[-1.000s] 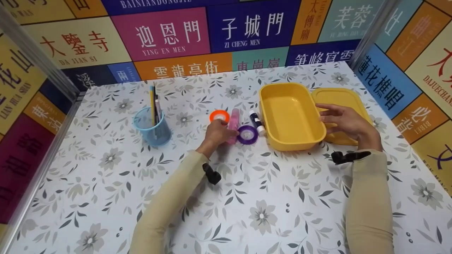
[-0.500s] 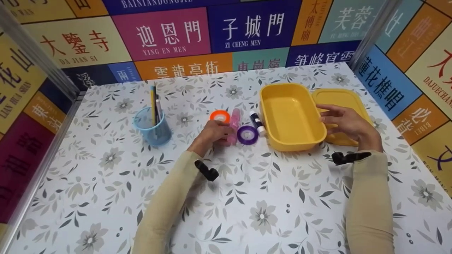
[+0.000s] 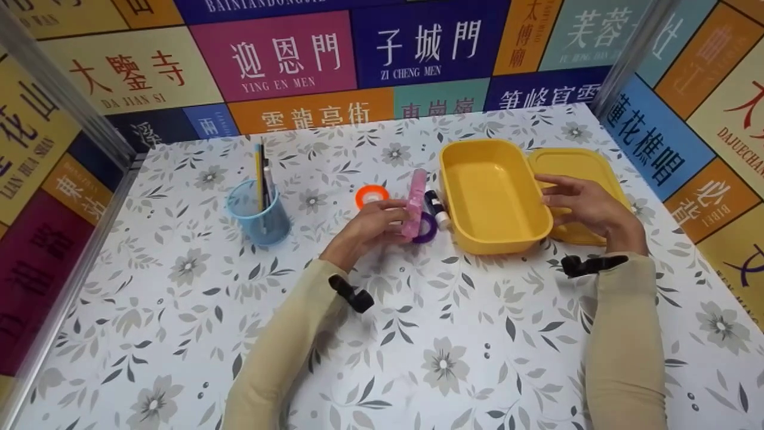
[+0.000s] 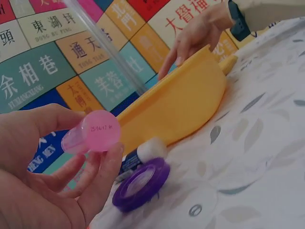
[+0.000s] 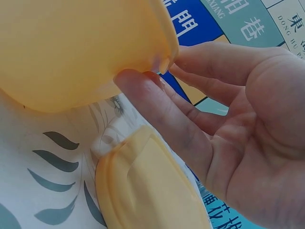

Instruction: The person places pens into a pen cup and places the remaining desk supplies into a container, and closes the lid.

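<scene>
My left hand [image 3: 365, 230] pinches a pink translucent tube [image 3: 417, 194] between thumb and fingertips, raised just over the purple tape roll [image 3: 431, 231]. In the left wrist view the tube's round end [image 4: 102, 131] bears a small printed date. An orange tape roll [image 3: 372, 188] lies beside that hand. A dark blue and white glue stick [image 3: 439, 210] lies against the yellow box [image 3: 492, 197], whose inside is bare. The fingers of my right hand [image 3: 588, 206] stretch to the box's right side and touch its rim and outer wall, as the right wrist view shows.
A yellow lid [image 3: 597, 170] lies flat to the right of the box, partly beneath my right hand. On the left stands a light blue mesh cup [image 3: 259, 227] with pencils and pens. Printed panels [image 3: 286, 57] wall the table [image 3: 382, 358] at the back and sides.
My left hand has picked up the pink tube from between the tape rolls and moved it right, so it now partly covers the purple roll. My right hand stays in place.
</scene>
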The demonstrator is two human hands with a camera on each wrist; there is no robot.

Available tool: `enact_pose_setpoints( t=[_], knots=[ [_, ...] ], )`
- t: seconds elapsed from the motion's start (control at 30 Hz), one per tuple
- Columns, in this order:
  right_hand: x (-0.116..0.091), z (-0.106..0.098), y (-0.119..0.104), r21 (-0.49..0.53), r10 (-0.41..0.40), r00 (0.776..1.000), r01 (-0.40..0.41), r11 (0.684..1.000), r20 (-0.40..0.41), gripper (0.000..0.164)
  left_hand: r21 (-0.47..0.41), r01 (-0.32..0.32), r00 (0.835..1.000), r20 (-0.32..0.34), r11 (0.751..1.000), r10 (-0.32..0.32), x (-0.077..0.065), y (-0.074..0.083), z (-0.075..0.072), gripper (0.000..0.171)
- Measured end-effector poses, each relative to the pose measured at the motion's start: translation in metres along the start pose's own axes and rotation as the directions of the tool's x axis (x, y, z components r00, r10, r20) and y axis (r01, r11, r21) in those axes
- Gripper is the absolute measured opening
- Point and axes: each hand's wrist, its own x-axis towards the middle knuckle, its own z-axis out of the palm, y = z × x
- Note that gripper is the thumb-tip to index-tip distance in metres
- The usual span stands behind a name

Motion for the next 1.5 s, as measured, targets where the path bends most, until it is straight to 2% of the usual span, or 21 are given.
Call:
enact_pose_setpoints(
  t=[0.2,0.4,0.7,0.87,0.97,1.17,1.4,1.5],
  knots=[
    [-0.001,0.000,0.000,0.012,0.025,1.000,-0.025,1.000,-0.003,0.064,0.095,0.032,0.998,0.041,0.995,-0.036,-0.003,0.024,0.022,0.041],
    [-0.002,0.000,0.000,0.005,0.010,1.000,-0.010,1.000,0.011,0.065,0.166,0.053,0.996,0.062,0.985,-0.064,-0.005,0.047,0.039,0.041],
    [-0.002,-0.003,0.001,0.032,0.006,1.000,-0.006,0.999,0.022,0.063,0.232,0.071,0.992,0.090,0.970,-0.094,0.003,0.052,0.063,0.042],
    [-0.001,-0.002,0.002,0.023,0.008,1.000,-0.009,1.000,0.024,0.062,0.297,0.037,0.993,0.093,0.954,-0.068,0.008,0.054,0.077,0.044],
    [-0.001,-0.001,0.001,-0.008,0.006,1.000,-0.006,1.000,0.016,0.064,0.359,0.010,0.996,0.083,0.933,-0.043,0.009,0.058,0.084,0.043],
    [-0.002,0.000,0.000,-0.028,0.006,1.000,-0.006,1.000,0.005,0.065,0.502,0.010,0.999,0.030,0.865,-0.029,0.011,0.065,0.101,0.036],
    [-0.003,-0.001,0.000,-0.028,0.013,1.000,-0.013,1.000,0.016,0.064,0.595,-0.040,0.999,0.051,0.803,0.012,0.013,0.064,0.118,0.037],
    [-0.003,-0.002,0.000,-0.033,0.015,1.000,-0.014,0.999,0.016,0.064,0.642,-0.071,0.997,0.068,0.763,0.036,0.013,0.063,0.123,0.038]
  ],
)
